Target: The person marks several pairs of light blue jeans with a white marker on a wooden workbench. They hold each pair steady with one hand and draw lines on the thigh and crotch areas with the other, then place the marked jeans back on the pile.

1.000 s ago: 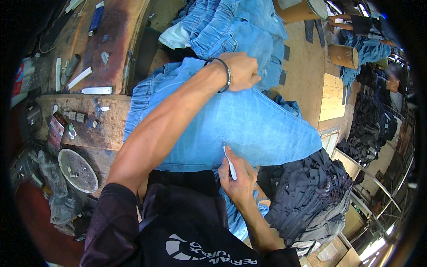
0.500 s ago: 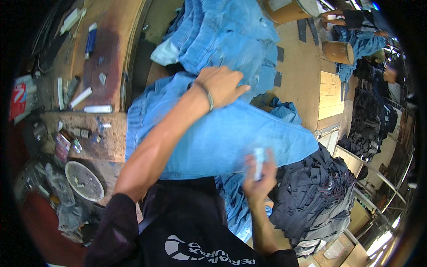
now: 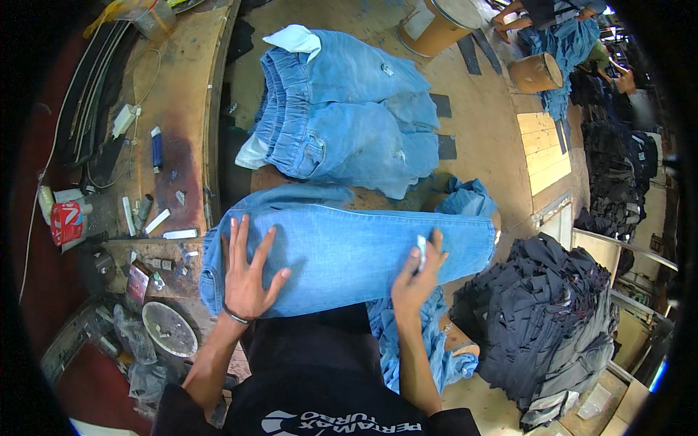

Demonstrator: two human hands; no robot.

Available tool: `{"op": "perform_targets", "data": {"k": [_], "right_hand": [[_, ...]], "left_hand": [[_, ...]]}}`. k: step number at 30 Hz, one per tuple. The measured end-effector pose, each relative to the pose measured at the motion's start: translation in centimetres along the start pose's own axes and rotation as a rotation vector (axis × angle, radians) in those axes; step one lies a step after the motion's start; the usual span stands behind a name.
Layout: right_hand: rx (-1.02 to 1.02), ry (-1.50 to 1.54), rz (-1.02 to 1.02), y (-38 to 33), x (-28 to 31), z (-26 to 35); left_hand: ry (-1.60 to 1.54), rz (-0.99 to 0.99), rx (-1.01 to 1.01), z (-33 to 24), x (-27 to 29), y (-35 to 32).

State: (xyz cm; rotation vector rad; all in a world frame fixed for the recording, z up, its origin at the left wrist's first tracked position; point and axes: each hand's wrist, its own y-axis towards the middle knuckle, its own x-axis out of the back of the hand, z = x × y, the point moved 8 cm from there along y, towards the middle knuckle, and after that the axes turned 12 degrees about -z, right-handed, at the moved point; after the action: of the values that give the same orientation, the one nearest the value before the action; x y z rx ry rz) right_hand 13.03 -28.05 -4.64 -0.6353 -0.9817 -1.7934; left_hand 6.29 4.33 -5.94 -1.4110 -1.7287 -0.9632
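A pair of light blue jeans lies sideways in front of me, one leg stretched toward the right. My left hand presses flat on the upper part of the jeans, fingers spread, with a dark band at the wrist. Over the lower leg, my right hand is closed on a small pale stick-shaped piece; its exact kind cannot be made out. Just beyond lies a stack of blue jeans with elastic waistbands and white pocket linings.
Left of me, a stained wooden bench carries white sticks, a blue tube and a round dish. Dark fabric is piled on the right. Brown drums stand farther off, near another person's arm.
My left hand has drawn back from the far edge and now lies flat on the jeans' left part. The leg lies straighter, and the jeans stack shows more fully. My right hand still holds the pale piece.
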Motion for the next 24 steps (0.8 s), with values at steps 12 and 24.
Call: {"op": "perform_targets", "data": {"k": [12, 24], "right_hand": [[0.180, 0.127, 0.243, -4.6, -1.7, 4.6], [0.342, 0.171, 0.185, -2.9, -3.1, 5.7]], "left_hand": [[-0.462, 0.844, -0.233, -10.6, -14.1, 14.6], [-0.694, 0.651, -0.315, -10.5, -14.4, 15.0]]}}
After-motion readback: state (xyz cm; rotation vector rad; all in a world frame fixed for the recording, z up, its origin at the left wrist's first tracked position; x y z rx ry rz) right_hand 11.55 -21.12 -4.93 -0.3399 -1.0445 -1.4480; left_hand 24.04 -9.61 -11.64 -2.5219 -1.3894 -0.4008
